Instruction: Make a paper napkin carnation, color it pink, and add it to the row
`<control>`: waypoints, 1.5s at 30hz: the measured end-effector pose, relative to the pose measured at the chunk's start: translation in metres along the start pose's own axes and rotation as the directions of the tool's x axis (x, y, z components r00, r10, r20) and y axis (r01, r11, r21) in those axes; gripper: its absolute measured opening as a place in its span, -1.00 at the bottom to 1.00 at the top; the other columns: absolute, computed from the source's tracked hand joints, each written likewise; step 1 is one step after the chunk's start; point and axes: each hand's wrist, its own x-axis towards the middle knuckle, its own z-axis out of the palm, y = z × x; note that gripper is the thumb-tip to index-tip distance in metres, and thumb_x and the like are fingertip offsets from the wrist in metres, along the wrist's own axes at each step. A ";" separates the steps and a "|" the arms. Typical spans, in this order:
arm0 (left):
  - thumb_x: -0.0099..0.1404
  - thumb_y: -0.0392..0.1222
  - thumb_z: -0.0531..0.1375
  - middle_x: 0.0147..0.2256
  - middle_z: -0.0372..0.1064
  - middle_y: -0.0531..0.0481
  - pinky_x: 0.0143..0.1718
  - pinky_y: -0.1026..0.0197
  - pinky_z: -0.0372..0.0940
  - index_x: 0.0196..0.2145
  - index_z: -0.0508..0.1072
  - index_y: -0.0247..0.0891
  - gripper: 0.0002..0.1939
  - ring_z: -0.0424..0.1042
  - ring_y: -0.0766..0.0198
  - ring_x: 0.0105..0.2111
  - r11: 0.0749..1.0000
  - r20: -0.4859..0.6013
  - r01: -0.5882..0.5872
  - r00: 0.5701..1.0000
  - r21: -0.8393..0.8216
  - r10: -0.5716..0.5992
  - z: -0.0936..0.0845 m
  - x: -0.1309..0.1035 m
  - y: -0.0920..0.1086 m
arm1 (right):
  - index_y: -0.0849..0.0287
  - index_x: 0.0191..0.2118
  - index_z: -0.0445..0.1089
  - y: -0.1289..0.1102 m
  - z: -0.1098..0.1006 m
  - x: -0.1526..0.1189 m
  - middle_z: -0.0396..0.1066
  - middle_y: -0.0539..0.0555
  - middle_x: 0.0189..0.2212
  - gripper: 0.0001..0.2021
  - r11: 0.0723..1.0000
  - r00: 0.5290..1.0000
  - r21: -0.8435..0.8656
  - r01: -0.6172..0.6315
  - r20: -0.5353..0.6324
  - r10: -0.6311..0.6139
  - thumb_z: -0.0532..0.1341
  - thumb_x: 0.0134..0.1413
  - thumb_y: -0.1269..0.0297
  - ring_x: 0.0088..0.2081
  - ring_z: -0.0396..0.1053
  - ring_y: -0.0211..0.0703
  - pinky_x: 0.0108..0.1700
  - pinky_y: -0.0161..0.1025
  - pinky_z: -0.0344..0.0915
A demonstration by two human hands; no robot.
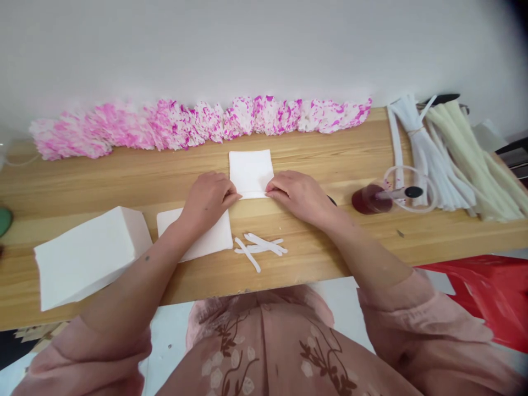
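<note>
A square of white tissue paper [251,169] lies flat on the wooden table, with a narrow fold along its near edge. My left hand [211,197] pinches the near left corner of that fold between thumb and fingers. At the near right corner, my right hand [295,193] pinches the same edge. Below my left wrist lies a flat stack of white paper [212,236], partly covered by the forearm. Several short white strips [259,246] are scattered, some crossing, on the table between my arms.
A tall block of white paper [88,256] stands at left. Pink-and-white ruffled paper flowers [198,122] line the wall. To the right are a cup of dark red liquid [371,199], a bundle of white strips [433,159] and a cream bundle [474,154]. A red plastic bag [490,297] hangs below.
</note>
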 end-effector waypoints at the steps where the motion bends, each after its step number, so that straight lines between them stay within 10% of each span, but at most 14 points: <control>1: 0.34 -0.19 0.15 -0.50 0.37 -0.04 -0.34 0.15 0.13 -0.52 0.43 -0.28 -0.73 0.32 0.19 -0.41 1.000 -0.003 -0.001 1.000 -0.001 0.001 0.000 0.000 0.000 | 0.17 -0.26 0.47 0.000 0.000 0.000 0.49 0.11 -0.30 -0.85 1.000 1.000 0.003 0.005 -0.005 -0.005 0.13 0.22 0.36 -0.23 0.35 -0.09 -0.20 -0.22 0.13; 20: 0.31 -0.22 0.15 -0.42 0.39 -0.05 -0.28 0.12 0.16 -0.38 0.46 -0.27 -0.86 0.33 0.14 -0.34 0.999 0.043 0.037 0.998 -0.029 -0.036 -0.004 -0.003 -0.001 | 0.17 -0.26 0.45 0.000 -0.002 -0.003 0.49 0.12 -0.28 -0.87 0.999 1.000 0.032 -0.007 -0.001 0.007 0.14 0.22 0.36 -0.21 0.37 -0.08 -0.18 -0.22 0.17; 33: 0.35 -0.30 0.07 -0.26 0.44 -0.13 -0.02 -0.05 0.16 -0.23 0.53 -0.21 -0.78 0.32 0.08 -0.21 0.955 -0.126 -0.186 0.968 0.230 0.219 -0.002 -0.010 0.004 | 0.13 -0.02 0.36 0.000 0.002 -0.008 0.44 0.16 -0.11 -0.78 0.996 0.992 -0.089 0.029 -0.119 -0.039 0.16 0.22 0.35 -0.07 0.29 0.03 -0.11 -0.13 0.18; 45: 0.39 -0.21 0.05 -0.41 0.51 -0.04 0.09 -0.07 0.14 -0.42 0.55 -0.21 -0.68 0.39 0.18 -0.37 0.972 -0.045 -0.165 0.984 0.166 0.175 -0.005 -0.010 0.003 | 0.14 -0.26 0.50 -0.002 -0.006 -0.011 0.48 0.10 -0.26 -0.77 0.977 0.994 -0.196 0.087 -0.048 -0.098 0.10 0.30 0.27 -0.18 0.29 -0.07 -0.24 -0.19 0.09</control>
